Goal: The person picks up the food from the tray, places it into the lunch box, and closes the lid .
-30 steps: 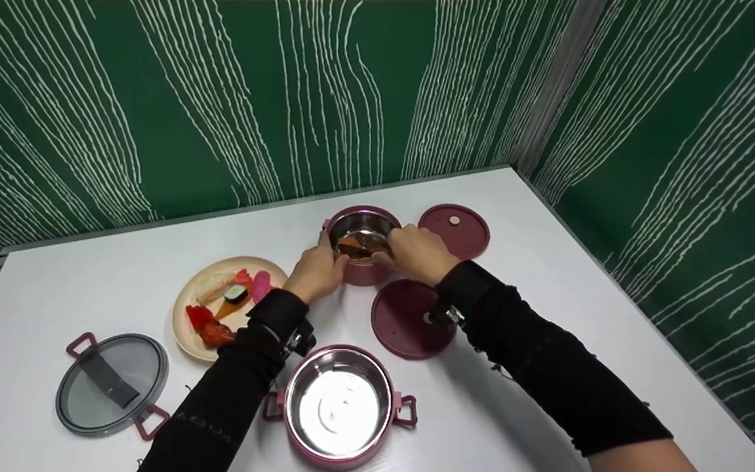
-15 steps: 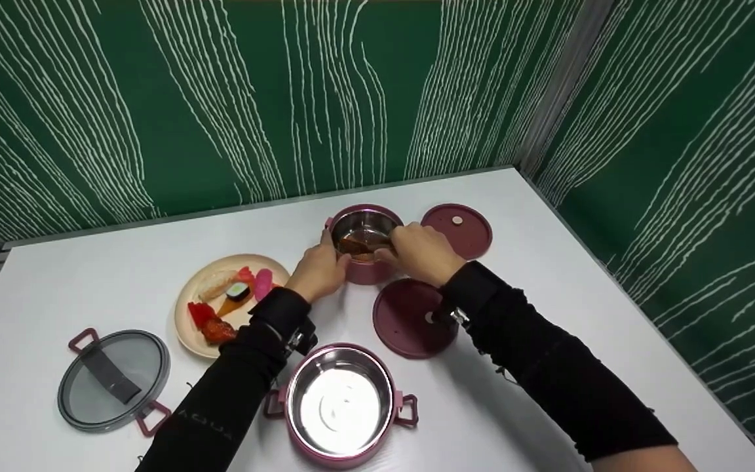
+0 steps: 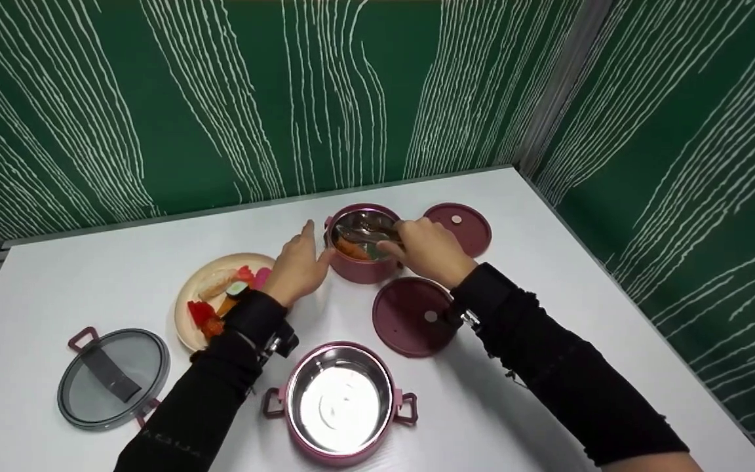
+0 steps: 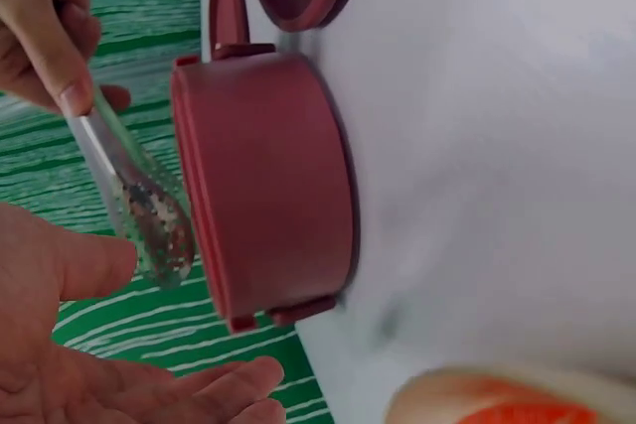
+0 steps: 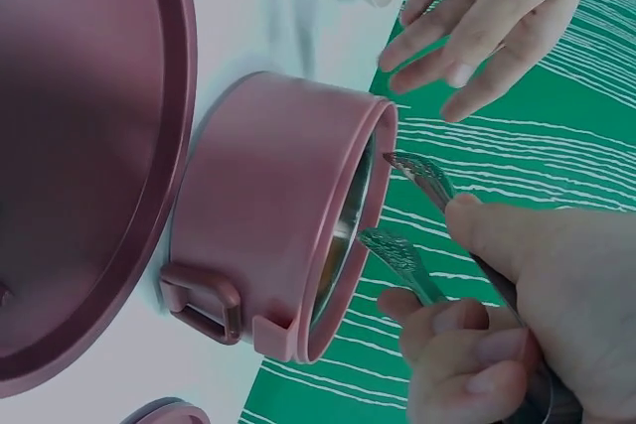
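My right hand [image 3: 433, 249] holds metal tongs [image 5: 407, 257] over the small pink-red pot [image 3: 361, 270]. In the right wrist view the tongs' two tips stand apart at the pot's mouth, with nothing seen between them. An orange-brown food piece [image 3: 351, 249] lies inside the pot; the rest of the contents is hard to make out. My left hand [image 3: 300, 265] is just left of the pot, fingers extended, apart from its wall and holding nothing. In the left wrist view its palm [image 4: 40, 325] shows bare.
A cream plate [image 3: 184, 314] with sushi and other food pieces is partly behind my left arm. Nearer stands a larger steel-lined pot [image 3: 341, 403] with side handles. Two maroon lids [image 3: 410, 321] lie right of the small pot. A grey see-through lid [image 3: 112, 377] lies far left.
My left hand has let go of the small pot's rim and moved left, its fingers spreading. The tongs have risen to the pot's mouth, still in my right hand.
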Demonstrator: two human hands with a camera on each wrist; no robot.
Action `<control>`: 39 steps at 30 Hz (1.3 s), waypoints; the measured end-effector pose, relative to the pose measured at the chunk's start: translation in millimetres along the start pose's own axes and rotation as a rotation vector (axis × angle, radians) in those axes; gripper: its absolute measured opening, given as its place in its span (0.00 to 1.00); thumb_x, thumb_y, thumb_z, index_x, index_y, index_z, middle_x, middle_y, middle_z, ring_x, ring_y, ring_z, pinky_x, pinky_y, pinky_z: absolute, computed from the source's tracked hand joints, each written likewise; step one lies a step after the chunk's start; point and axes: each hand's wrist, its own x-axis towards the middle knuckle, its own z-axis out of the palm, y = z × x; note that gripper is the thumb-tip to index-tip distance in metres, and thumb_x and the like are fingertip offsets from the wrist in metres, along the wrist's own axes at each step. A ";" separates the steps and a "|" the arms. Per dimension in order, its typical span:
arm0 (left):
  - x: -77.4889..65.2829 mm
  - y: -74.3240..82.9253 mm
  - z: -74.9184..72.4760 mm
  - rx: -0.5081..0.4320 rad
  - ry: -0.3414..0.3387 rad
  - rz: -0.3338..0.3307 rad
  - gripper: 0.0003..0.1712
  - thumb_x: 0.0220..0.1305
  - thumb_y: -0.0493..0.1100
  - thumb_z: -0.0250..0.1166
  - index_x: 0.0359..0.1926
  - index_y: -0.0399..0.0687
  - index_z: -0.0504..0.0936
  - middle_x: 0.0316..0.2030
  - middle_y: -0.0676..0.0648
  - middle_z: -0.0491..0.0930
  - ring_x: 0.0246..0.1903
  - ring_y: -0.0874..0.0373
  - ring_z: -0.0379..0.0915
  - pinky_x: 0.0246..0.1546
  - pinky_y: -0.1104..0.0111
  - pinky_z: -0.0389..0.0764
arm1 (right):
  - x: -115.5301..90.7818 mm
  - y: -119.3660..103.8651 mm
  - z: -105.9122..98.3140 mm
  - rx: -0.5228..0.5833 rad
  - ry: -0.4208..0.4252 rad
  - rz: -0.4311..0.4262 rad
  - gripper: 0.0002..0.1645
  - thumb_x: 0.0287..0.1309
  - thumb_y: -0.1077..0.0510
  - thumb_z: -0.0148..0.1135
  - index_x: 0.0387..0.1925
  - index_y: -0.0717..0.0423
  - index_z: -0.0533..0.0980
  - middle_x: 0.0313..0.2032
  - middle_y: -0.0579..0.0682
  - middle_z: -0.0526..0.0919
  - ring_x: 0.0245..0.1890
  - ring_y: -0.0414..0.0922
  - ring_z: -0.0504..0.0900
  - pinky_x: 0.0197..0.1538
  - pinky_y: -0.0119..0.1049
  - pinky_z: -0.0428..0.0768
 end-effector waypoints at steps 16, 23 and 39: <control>-56.7 -32.8 -58.8 -0.052 0.126 0.016 0.43 0.79 0.49 0.55 0.82 0.36 0.45 0.74 0.25 0.56 0.73 0.32 0.58 0.73 0.40 0.60 | -8.6 -18.4 -3.8 0.013 -0.013 -0.082 0.26 0.72 0.41 0.62 0.50 0.62 0.83 0.27 0.49 0.81 0.25 0.45 0.78 0.27 0.40 0.76; -80.0 -48.6 -68.8 -0.037 0.181 0.010 0.43 0.79 0.50 0.56 0.81 0.34 0.48 0.72 0.24 0.61 0.72 0.30 0.59 0.73 0.38 0.59 | -11.0 -28.1 0.4 0.016 -0.028 -0.127 0.24 0.72 0.43 0.63 0.50 0.60 0.84 0.22 0.45 0.74 0.22 0.43 0.74 0.24 0.39 0.73; -121.8 -97.0 -68.8 -0.051 0.226 -0.067 0.41 0.78 0.48 0.57 0.77 0.25 0.52 0.68 0.20 0.64 0.67 0.25 0.62 0.69 0.35 0.63 | -16.3 -56.7 19.3 0.004 -0.101 -0.243 0.22 0.70 0.40 0.63 0.33 0.54 0.83 0.19 0.44 0.74 0.17 0.40 0.73 0.20 0.35 0.72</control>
